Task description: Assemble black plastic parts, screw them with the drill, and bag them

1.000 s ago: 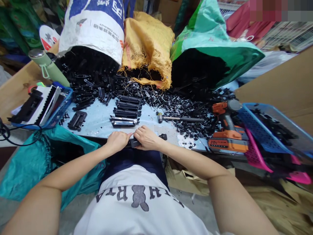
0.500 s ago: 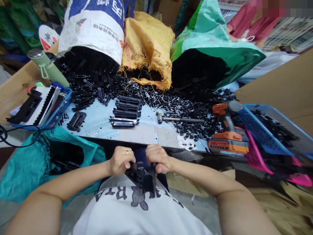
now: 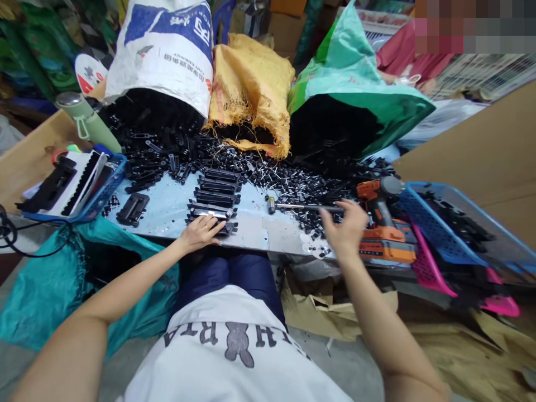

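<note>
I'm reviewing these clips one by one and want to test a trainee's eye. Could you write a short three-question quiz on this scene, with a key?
1. What does the left hand touch?
a) the green bottle
b) the black part nearest the person in the row
c) the orange drill

2. True or false: the yellow sack lies between the white sack and the green sack.

3. Fill in: the right hand is at the handle end of the ____.

Key: 1 b; 2 true; 3 hammer
</note>
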Demonstrator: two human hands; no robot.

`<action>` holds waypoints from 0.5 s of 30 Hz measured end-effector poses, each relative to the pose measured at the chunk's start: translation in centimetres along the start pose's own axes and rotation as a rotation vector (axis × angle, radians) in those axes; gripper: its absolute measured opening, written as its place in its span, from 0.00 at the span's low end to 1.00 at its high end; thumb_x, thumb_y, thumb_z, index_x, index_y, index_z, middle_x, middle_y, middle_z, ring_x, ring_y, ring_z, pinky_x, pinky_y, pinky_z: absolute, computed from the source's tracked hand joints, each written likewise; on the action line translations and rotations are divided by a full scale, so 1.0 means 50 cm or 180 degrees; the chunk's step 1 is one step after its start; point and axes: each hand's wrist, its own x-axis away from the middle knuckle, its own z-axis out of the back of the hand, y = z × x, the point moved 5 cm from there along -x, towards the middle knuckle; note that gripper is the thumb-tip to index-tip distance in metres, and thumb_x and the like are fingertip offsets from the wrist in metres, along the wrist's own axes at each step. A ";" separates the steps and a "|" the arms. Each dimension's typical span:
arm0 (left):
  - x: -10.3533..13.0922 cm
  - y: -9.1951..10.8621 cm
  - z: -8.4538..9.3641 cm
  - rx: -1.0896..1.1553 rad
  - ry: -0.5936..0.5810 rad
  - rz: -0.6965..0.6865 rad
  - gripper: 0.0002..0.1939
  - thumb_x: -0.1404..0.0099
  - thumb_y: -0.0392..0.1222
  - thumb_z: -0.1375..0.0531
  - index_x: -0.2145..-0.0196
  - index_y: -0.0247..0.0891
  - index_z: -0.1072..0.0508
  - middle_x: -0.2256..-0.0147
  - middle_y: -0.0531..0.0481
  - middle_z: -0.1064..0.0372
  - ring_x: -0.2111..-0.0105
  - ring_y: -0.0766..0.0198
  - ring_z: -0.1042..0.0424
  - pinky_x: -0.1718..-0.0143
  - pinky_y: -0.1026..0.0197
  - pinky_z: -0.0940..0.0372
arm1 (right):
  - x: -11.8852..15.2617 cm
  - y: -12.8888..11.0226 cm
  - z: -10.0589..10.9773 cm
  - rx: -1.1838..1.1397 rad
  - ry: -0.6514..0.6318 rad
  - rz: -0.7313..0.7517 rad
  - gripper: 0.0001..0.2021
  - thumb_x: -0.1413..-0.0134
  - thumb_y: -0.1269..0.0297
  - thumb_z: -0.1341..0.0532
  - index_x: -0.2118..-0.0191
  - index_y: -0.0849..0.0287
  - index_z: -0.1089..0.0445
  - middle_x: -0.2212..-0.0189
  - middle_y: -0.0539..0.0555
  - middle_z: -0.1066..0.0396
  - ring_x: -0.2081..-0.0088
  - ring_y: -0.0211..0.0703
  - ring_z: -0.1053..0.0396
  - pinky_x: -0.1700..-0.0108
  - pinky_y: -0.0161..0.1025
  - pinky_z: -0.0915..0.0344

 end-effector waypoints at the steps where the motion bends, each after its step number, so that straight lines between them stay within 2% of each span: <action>1: -0.012 -0.021 0.011 -0.0002 0.0048 0.0123 0.32 0.38 0.63 0.53 0.42 0.43 0.39 0.47 0.42 0.41 0.42 0.54 0.46 0.41 0.51 0.51 | -0.026 0.061 0.035 0.0341 0.0115 -0.0303 0.32 0.54 0.48 0.45 0.48 0.66 0.40 0.46 0.61 0.45 0.42 0.43 0.49 0.36 0.43 0.53; 3: -0.052 -0.072 0.046 -0.0053 0.0348 0.0694 0.32 0.36 0.60 0.55 0.40 0.40 0.43 0.45 0.41 0.43 0.41 0.53 0.48 0.41 0.51 0.52 | -0.067 0.167 0.094 0.0960 0.0235 -0.1138 0.36 0.58 0.50 0.41 0.42 0.60 0.46 0.44 0.61 0.48 0.40 0.49 0.53 0.37 0.46 0.52; 4: -0.079 -0.106 0.063 -0.0060 0.0471 0.1179 0.31 0.34 0.57 0.57 0.39 0.39 0.45 0.46 0.40 0.42 0.43 0.53 0.45 0.44 0.51 0.48 | -0.084 0.207 0.109 0.1153 0.0051 -0.1505 0.38 0.59 0.50 0.41 0.41 0.58 0.47 0.44 0.62 0.48 0.40 0.52 0.52 0.40 0.48 0.50; 6: -0.137 -0.186 0.082 0.0064 0.0538 0.2217 0.32 0.34 0.56 0.58 0.39 0.34 0.47 0.50 0.37 0.38 0.49 0.49 0.39 0.51 0.51 0.42 | -0.113 0.256 0.106 0.1100 -0.0767 -0.1916 0.39 0.60 0.45 0.42 0.41 0.57 0.47 0.47 0.63 0.43 0.46 0.49 0.44 0.46 0.45 0.45; 8: -0.192 -0.263 0.082 0.0334 0.0363 0.3056 0.33 0.35 0.57 0.56 0.41 0.29 0.47 0.55 0.34 0.35 0.53 0.47 0.35 0.54 0.50 0.40 | -0.140 0.269 0.084 0.0886 -0.1468 -0.1953 0.38 0.61 0.43 0.43 0.44 0.58 0.44 0.53 0.62 0.39 0.57 0.38 0.39 0.51 0.40 0.43; 9: -0.214 -0.295 0.080 0.0464 0.0298 0.3312 0.34 0.36 0.57 0.54 0.42 0.28 0.46 0.56 0.34 0.34 0.54 0.46 0.34 0.55 0.50 0.40 | -0.152 0.268 0.072 0.0778 -0.1681 -0.1917 0.36 0.62 0.42 0.43 0.47 0.59 0.42 0.56 0.61 0.37 0.61 0.33 0.40 0.53 0.38 0.43; 11: -0.238 -0.342 0.079 0.0721 0.0185 0.3586 0.28 0.37 0.51 0.49 0.46 0.28 0.42 0.56 0.34 0.34 0.54 0.49 0.34 0.55 0.53 0.39 | -0.172 0.267 0.052 0.0554 -0.1846 -0.1993 0.33 0.64 0.43 0.42 0.53 0.59 0.39 0.60 0.58 0.36 0.67 0.28 0.41 0.55 0.37 0.42; 13: -0.230 -0.360 0.097 0.0601 0.0352 0.3730 0.23 0.39 0.40 0.49 0.46 0.30 0.41 0.54 0.35 0.36 0.52 0.51 0.36 0.53 0.53 0.40 | -0.180 0.267 0.030 0.0043 -0.2085 -0.2286 0.29 0.66 0.43 0.41 0.59 0.60 0.39 0.65 0.56 0.36 0.70 0.28 0.39 0.57 0.37 0.40; 15: -0.202 -0.346 0.128 0.0152 0.0754 0.3871 0.26 0.40 0.35 0.50 0.43 0.32 0.44 0.49 0.36 0.40 0.48 0.50 0.39 0.50 0.49 0.43 | -0.189 0.265 0.010 -0.0325 -0.2312 -0.2380 0.26 0.65 0.44 0.41 0.64 0.61 0.40 0.70 0.57 0.35 0.73 0.31 0.38 0.61 0.38 0.39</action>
